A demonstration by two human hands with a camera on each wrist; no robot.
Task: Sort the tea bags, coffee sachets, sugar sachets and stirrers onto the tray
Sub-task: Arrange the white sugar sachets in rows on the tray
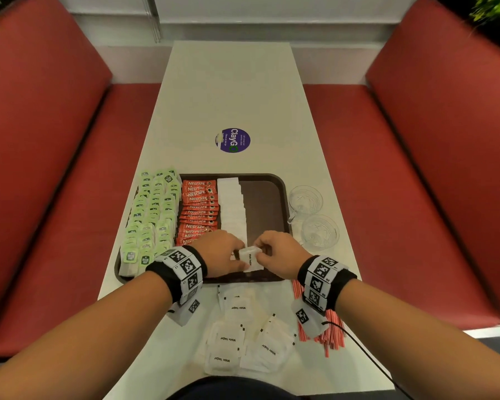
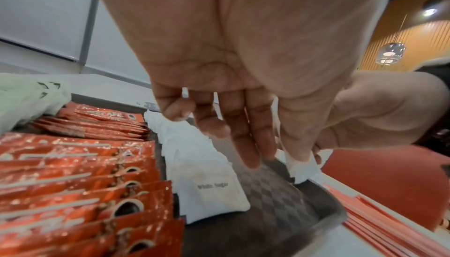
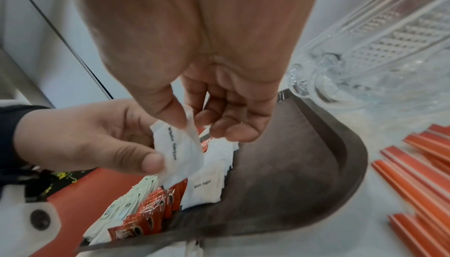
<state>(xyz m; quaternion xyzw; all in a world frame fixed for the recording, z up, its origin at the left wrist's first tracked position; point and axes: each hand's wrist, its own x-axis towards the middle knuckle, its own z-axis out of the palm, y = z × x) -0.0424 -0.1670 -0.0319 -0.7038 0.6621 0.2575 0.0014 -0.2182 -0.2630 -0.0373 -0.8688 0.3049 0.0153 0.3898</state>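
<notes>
A dark brown tray (image 1: 267, 197) carries rows of green tea bags (image 1: 152, 215), red coffee sachets (image 1: 198, 210) and white sugar sachets (image 1: 231, 209). Over the tray's near edge my left hand (image 1: 228, 252) and my right hand (image 1: 267, 249) both pinch a small stack of white sugar sachets (image 1: 251, 256). The right wrist view shows that stack (image 3: 179, 151) between the left thumb and the right fingertips. More loose sugar sachets (image 1: 243, 339) lie on the table near me. Red stirrers (image 1: 326, 333) lie under my right wrist.
Two clear glass cups (image 1: 312, 215) stand right of the tray. A round purple sticker (image 1: 233, 140) sits farther along the white table (image 1: 231, 90). Red bench seats (image 1: 55, 168) flank both sides. The tray's right strip (image 2: 275, 197) is bare.
</notes>
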